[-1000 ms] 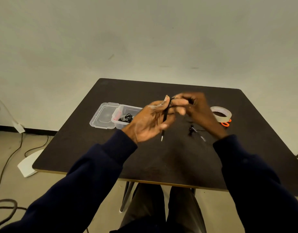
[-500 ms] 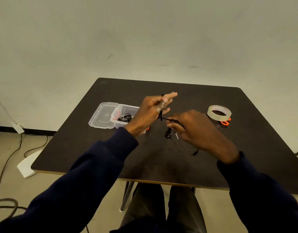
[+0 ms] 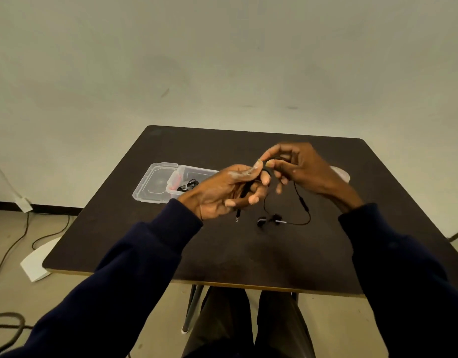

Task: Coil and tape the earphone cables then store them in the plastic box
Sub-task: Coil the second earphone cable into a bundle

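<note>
One black earphone set (image 3: 188, 186) already lies in the plastic box (image 3: 171, 193) near the tabletop's (image 3: 248, 254) far-left corner, lid open beside it. Second earphone cable (image 3: 304, 205) is mid-coil: left hand (image 3: 230, 192) closed round the loops, plug dangling; right hand (image 3: 297, 167) pinches the cable, buds resting mid-tabletop. Taping and storing remain. Tape roll (image 3: 341, 173) sits behind the right hand. Near edge has free room.

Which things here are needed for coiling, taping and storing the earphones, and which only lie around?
For the job:
- earphone cable, held by left hand and right hand
- plastic box, open, one earphone set inside
- box lid
- tape roll, mostly hidden

Lying about:
- floor cables
- white object on the floor
</note>
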### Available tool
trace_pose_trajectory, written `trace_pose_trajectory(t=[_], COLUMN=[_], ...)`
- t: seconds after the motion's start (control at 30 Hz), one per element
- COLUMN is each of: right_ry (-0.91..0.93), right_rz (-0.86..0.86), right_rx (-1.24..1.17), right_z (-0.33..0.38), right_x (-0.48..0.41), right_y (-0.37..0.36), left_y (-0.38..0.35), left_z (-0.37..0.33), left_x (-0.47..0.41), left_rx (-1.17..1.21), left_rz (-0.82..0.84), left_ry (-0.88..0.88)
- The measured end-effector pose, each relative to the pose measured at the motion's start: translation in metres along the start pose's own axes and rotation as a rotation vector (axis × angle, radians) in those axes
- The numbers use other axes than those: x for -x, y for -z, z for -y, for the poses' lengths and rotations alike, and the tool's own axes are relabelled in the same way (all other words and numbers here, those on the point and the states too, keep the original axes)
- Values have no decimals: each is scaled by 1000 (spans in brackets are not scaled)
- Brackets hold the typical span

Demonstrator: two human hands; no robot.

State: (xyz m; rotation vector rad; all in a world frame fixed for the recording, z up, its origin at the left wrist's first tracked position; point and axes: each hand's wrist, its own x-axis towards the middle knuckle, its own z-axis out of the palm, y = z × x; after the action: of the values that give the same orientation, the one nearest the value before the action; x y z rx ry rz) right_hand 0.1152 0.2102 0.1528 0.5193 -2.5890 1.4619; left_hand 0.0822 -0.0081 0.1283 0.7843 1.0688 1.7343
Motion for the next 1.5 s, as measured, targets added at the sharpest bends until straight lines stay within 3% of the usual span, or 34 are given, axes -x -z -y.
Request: trace_pose_trajectory(t=[0.1,0.23,0.37,0.5,0.63,0.73,0.9,1.07,1.2,1.33,1.5], right_ry=[-42,-39,33,65,67,79,138,90,-80,-115,22], right_rz=[-104,-79,79,113,85,80,-50,-230,-252,-209,-240], right_rx=[-169,20,239,484,714,659,377,-22,-171,-289,116], right_z=[-18,-29,-15,5,25,31,16,-21,-44,-36,-20], right_x=[8,20,34,44,40,30,8,11,31,47,63], right_y=[-23,-60,-76,-56,-27,-7,23,-10,-75,-108,-105], left_y=[-1,-3,10,23,15,7,2,-10,-14,-8,1], left_z=[-5,-18,-14,3,21,27,30,17,4,7,18], left_x=[3,-7,-26,-27,-20,-17,-13,-11,-18,-26,-29], left_rx=[229,407,110,-315,-632,-709,-292,218,489,403,95], left_rz=[1,-44,-232,-462,-490,-379,-130,-19,-75,-226,-495], left_ry=[-124,-310,-444,-361,-180,-65,48,-113,-280,-401,-424])
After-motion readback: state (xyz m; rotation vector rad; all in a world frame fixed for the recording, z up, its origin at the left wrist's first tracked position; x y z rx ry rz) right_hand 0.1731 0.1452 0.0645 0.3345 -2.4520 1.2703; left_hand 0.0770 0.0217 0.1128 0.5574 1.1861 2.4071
